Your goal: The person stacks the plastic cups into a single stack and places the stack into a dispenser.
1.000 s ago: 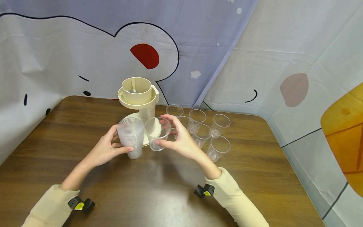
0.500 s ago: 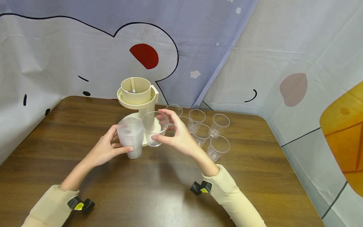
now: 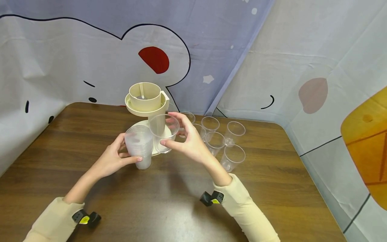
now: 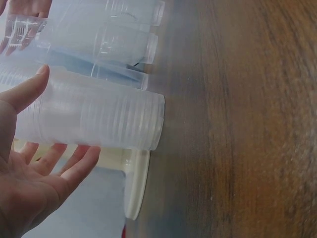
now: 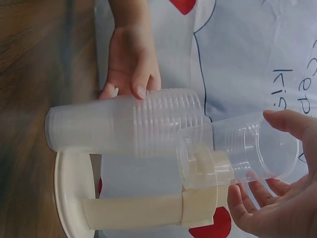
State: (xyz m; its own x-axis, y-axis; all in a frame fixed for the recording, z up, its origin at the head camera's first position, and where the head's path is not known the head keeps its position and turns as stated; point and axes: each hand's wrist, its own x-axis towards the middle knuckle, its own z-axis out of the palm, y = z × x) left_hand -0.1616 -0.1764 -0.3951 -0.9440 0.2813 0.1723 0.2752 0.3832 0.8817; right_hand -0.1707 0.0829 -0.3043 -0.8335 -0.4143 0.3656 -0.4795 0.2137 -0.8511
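My left hand [image 3: 116, 157] grips a nested stack of clear plastic cups [image 3: 140, 146], thumb on the near side and fingers curling behind. The stack stands upright, its base close to the tabletop in the left wrist view. Between the thumb and fingers of my right hand [image 3: 191, 143] is a single clear plastic cup [image 3: 163, 131], mouth up. In the right wrist view this cup [image 5: 247, 148] is raised, its base around the height of the stack's top rims. Behind both hands stands a cream plastic stand [image 3: 145, 107] with a round ring-like top and a round base.
Several clear cups [image 3: 235, 156] stand upright in a loose group to the right of my right hand, some partly hidden by it. The brown wooden table [image 3: 169, 208] ends at a printed cloth backdrop [image 3: 102, 64] behind the stand.
My right hand has lifted the single cup and moved it slightly left, away from me. The left hand and the stack have stayed put.
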